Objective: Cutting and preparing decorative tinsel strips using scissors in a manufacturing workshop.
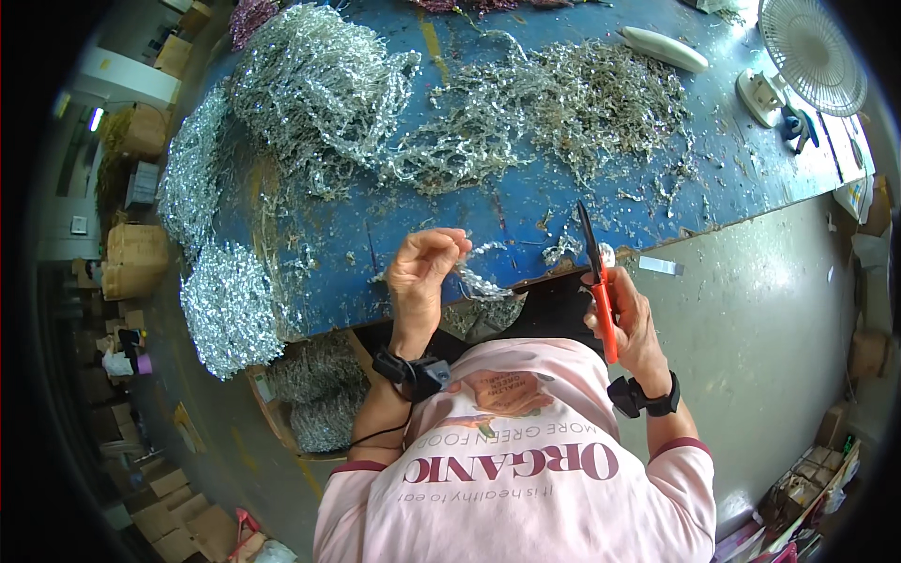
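Observation:
My left hand [422,277] is at the near edge of the blue table, thumb and fingers pinched together on a short silver tinsel strand [481,283] that loops down beside the fingertips. To its right, my right hand [631,324] grips scissors [604,317] by their red handles. The dark blades point away from me, over the table edge, and look closed. Beyond my hands lies a loose heap of tinsel strands [469,141], duller toward the right. A large silver tinsel bundle [319,89] rises at the far left.
More silver tinsel [233,305] hangs over the table's left edge. A white fan [812,56] and a long white object [664,49] sit at the far right. Scraps litter the blue table [404,220]. Cardboard boxes [136,258] stand along the left side.

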A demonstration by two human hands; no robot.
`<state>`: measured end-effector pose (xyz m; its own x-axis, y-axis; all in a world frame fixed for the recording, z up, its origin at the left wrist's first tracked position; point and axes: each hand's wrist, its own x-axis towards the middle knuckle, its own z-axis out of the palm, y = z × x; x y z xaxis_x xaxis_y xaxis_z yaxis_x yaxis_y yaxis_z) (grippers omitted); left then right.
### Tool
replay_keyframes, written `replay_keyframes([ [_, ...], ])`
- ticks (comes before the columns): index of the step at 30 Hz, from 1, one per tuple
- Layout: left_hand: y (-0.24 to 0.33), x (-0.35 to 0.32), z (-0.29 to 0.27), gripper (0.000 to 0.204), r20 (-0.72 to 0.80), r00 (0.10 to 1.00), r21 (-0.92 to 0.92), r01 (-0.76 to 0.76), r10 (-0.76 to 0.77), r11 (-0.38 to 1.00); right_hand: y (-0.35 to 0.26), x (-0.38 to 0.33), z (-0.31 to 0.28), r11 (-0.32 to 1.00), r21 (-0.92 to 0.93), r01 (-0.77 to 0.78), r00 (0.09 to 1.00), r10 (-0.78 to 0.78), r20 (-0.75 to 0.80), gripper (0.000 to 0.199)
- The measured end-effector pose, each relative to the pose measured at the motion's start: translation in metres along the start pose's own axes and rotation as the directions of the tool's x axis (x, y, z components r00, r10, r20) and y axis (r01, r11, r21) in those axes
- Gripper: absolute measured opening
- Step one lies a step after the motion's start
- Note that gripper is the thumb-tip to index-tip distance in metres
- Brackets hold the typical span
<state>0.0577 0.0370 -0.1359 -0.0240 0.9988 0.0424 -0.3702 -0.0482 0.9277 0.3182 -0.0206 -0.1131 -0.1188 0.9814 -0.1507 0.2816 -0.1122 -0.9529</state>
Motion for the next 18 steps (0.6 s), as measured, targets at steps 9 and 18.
replay_keyframes([
  [9,0.006,0.011,0.008,0.021,0.352,0.870,0.816,-0.466,0.346,0.341,0.004,-0.003,0.001,0.999,-0.022,-0.044,0.999,0.044,0.025,0.052],
  [18,-0.007,0.020,0.021,0.017,0.504,0.839,0.850,-0.524,0.203,0.056,0.002,-0.004,0.002,0.999,-0.033,-0.027,0.999,0.028,0.018,0.053],
])
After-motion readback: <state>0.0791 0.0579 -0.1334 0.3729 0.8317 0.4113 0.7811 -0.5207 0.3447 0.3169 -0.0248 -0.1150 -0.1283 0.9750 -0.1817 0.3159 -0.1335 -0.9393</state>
